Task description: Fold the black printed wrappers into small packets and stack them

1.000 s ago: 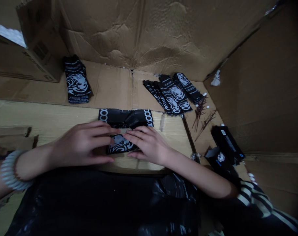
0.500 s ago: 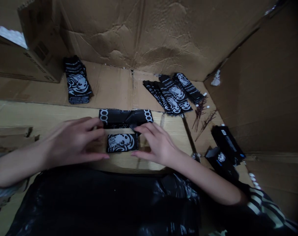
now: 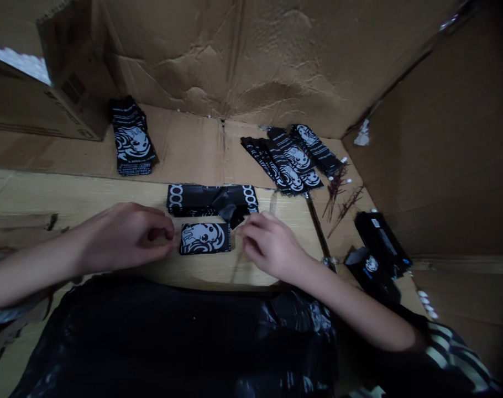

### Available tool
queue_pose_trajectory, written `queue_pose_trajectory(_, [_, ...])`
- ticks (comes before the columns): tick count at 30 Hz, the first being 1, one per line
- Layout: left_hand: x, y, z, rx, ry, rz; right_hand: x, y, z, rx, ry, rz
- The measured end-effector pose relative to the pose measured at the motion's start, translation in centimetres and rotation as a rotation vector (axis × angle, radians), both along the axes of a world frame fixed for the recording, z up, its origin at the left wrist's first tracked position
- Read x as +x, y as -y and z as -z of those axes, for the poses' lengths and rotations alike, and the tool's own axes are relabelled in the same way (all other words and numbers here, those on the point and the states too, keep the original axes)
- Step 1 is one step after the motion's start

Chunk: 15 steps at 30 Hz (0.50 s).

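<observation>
My left hand (image 3: 125, 237) rests left of a black printed packet (image 3: 204, 239), its fingers curled together and its fingertips just short of the packet's edge. The packet lies flat on a pale wooden board (image 3: 89, 193), with a white cartoon head on it. My right hand (image 3: 270, 246) is curled on the other side, also apart from it. Just beyond lies a wider black wrapper (image 3: 210, 199) with white rings at both ends and a creased flap (image 3: 229, 207) in its middle. Neither hand shows anything held.
A stack of black packets (image 3: 132, 138) and a fanned group (image 3: 287, 160) lie on cardboard at the back. Thin reddish sticks with white tips (image 3: 338, 193) and black boxes (image 3: 380, 243) sit to the right. A black plastic sheet (image 3: 172, 342) covers my lap, and cardboard walls surround everything.
Both hands have drawn apart and off the printed packet, which now shows whole. Their fingers have curled in. The wrapper's creased flap stands more raised.
</observation>
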<state>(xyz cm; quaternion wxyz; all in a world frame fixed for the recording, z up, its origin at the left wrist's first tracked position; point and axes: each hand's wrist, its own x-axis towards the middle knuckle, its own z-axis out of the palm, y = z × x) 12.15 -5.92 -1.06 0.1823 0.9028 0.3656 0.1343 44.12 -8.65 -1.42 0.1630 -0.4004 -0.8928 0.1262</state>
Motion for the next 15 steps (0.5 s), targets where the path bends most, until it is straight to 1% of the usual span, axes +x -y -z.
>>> queue_pose_trajectory(2, [0.0,-0.2,-0.5,0.021,-0.053,-0.025,0.5,-1.2,-0.5,0.045,-0.018,0.059])
queue_pose_trajectory(4, [0.3,-0.5,-0.8,0.1,-0.035,-0.041,1.0,-2.9,-0.5,0.08,-0.02,0.14])
queue_pose_trajectory(6, [0.8,-0.8,-0.7,0.158,0.018,-0.028,1.2,-4.9,-0.1,0.1,-0.012,0.252])
queue_pose_trajectory(7, [1.1,-0.9,-0.6,0.166,0.034,-0.014,1.2,-5.9,0.3,0.085,-0.008,0.304])
queue_pose_trajectory(11, [2.5,-0.9,0.2,0.17,-0.008,0.024,0.8,-8.8,1.8,-0.141,-0.009,0.439])
queue_pose_trajectory(13, [3.3,-0.8,0.4,0.185,-0.054,0.029,0.6,-9.5,2.3,-0.247,-0.067,0.502])
queue_pose_trajectory(15, [4.2,-0.7,0.5,0.188,-0.1,0.042,0.6,-9.8,2.6,-0.302,-0.171,0.556])
